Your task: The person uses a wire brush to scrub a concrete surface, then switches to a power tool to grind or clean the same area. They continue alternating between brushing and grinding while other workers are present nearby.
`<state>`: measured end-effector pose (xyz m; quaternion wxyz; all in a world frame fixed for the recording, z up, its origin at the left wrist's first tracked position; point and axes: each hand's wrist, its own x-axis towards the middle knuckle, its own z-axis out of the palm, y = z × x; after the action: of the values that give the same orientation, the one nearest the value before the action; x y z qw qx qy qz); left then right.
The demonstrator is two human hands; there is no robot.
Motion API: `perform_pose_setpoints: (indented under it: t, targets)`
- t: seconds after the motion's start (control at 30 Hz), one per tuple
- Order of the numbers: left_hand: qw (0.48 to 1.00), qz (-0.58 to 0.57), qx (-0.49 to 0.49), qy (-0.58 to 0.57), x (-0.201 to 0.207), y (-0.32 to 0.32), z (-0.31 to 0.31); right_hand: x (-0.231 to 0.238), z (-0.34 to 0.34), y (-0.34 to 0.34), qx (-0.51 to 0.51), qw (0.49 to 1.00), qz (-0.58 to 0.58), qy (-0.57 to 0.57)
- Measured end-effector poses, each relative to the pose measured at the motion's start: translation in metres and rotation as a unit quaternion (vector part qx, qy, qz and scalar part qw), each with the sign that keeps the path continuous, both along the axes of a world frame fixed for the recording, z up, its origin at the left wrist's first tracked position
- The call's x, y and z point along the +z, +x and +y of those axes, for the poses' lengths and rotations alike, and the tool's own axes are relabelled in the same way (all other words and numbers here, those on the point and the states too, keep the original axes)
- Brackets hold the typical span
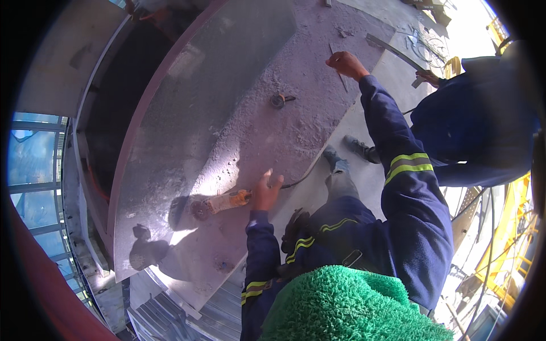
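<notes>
My left hand is by the back end of an orange angle grinder, its thumb and a finger apart. The grinder lies on a large dusty slab, with its disc end pointing left. Farther out over the slab, my right hand is raised with its fingers curled in. What it may hold is too small to make out. A thin strip lies on the slab beneath that hand. A small round black-and-orange tool, its kind unclear, rests at mid-slab.
On the right a co-worker in dark blue clothing holds a long flat metal bar by the slab's far corner. A cord runs off the slab near my left hand. Metal profiles lie below the near edge. Loose cables lie far right.
</notes>
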<state>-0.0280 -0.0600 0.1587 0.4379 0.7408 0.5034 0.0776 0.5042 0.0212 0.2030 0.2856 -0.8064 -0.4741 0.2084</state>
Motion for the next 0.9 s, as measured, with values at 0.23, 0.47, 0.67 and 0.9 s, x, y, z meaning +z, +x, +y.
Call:
perform_pose_setpoints:
  t: [0.23, 0.47, 0.67, 0.9]
  targets:
    - [0.958, 0.281, 0.007, 0.054, -0.067, 0.111, 0.049, -0.083, 0.188, 0.203, -0.132, 0.988, -0.076, 0.005]
    - [0.932, 0.359, 0.047, -0.004, -0.057, 0.137, 0.036, -0.140, 0.321, 0.324, -0.261, 0.960, -0.100, 0.019]
    - [0.920, 0.373, 0.100, -0.059, -0.053, 0.151, 0.042, -0.148, 0.374, 0.374, -0.295, 0.942, -0.145, -0.061]
    - [0.933, 0.344, 0.107, -0.007, -0.069, 0.142, 0.029, -0.146, 0.341, 0.393, -0.260, 0.951, -0.163, -0.019]
